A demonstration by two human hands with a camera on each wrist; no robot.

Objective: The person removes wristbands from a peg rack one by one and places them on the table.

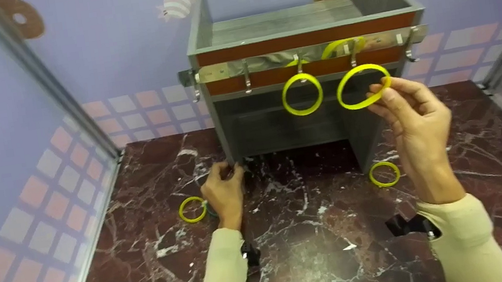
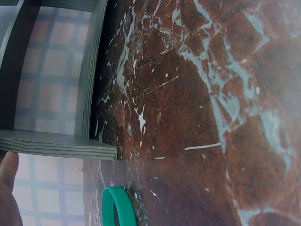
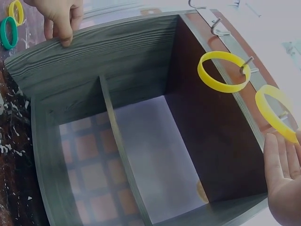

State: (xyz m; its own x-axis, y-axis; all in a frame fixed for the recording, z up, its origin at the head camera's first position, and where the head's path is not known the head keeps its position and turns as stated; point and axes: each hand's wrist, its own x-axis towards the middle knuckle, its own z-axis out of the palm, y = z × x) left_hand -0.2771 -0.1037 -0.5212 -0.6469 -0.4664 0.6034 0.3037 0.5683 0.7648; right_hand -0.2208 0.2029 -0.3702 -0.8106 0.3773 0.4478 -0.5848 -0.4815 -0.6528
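My right hand pinches a yellow wristband between thumb and fingers, close in front of a hook at the right of the metal rail. Whether the band is around that hook is hard to tell. A second yellow wristband hangs from the hook left of it. The rail runs across the front of a grey wooden shelf unit. Low on the unit's left side, my left hand grips the panel's front edge, seen also in the right wrist view. Beside that hand lies a green wristband, partly hidden in the head view.
One yellow wristband lies on the dark red marbled surface at left, another yellow wristband at right near the unit's foot. Patterned walls stand on both sides and behind. More hooks stick out from the rail.
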